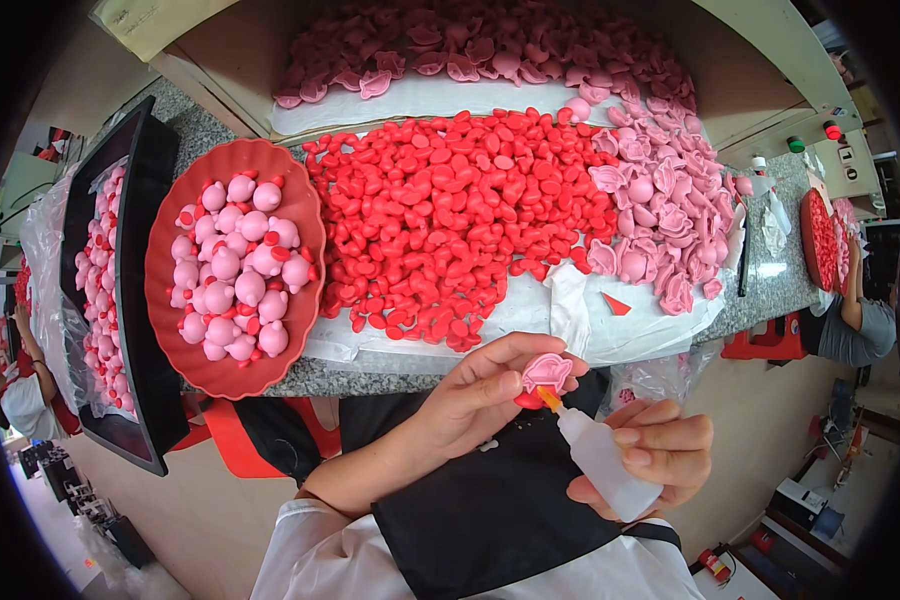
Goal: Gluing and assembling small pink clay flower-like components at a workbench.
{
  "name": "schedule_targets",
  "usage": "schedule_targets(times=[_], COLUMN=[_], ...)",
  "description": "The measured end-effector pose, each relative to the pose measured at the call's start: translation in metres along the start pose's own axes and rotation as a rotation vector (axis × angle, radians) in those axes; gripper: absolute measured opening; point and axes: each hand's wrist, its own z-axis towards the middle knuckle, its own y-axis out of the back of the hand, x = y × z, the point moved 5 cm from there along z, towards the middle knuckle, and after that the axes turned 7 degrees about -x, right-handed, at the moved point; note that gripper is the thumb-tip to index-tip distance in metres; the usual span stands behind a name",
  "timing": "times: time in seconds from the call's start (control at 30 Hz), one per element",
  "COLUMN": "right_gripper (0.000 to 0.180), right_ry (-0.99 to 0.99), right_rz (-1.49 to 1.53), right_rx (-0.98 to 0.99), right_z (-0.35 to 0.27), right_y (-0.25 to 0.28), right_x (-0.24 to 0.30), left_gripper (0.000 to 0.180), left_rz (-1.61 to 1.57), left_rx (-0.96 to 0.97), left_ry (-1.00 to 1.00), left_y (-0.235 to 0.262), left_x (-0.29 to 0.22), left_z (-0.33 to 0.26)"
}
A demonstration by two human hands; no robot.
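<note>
Far left of the red bowl [170, 300], a black tray [135, 300] holds rows of pink figures. The red bowl itself sits on the table [760, 295], heaped with round pink figures. Right of the bowl lies a spread of small red pieces [450, 210], then pink shells [660, 210]. Below the bowl's right, my left hand [480, 395] pinches a pink shell [547, 370]. My right hand [655, 455] wraps closed around a white squeeze bottle [600, 460], its orange tip touching the shell.
</note>
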Motion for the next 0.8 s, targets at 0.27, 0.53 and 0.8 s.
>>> schedule_targets(times=[0.27,0.53,0.8], right_gripper=[0.052,0.052,0.052], right_ry=[0.106,0.153,0.101], right_rz=[-0.062,-0.055,-0.079], right_rx=[0.056,-0.006,0.037], right_z=[0.0021,0.0017,0.0010], right_y=[0.0011,0.0043,0.0013], right_x=[0.0014,0.0005,-0.0005], left_gripper=[0.043,0.042,0.042], left_rz=[0.004,-0.007,0.002], left_rx=[-0.007,-0.005,-0.004], left_ry=[0.001,0.007,0.000], left_y=[-0.0010,-0.0012,0.0008], left_x=[0.0020,0.0025,0.0029], left_z=[0.0043,0.0067,0.0069])
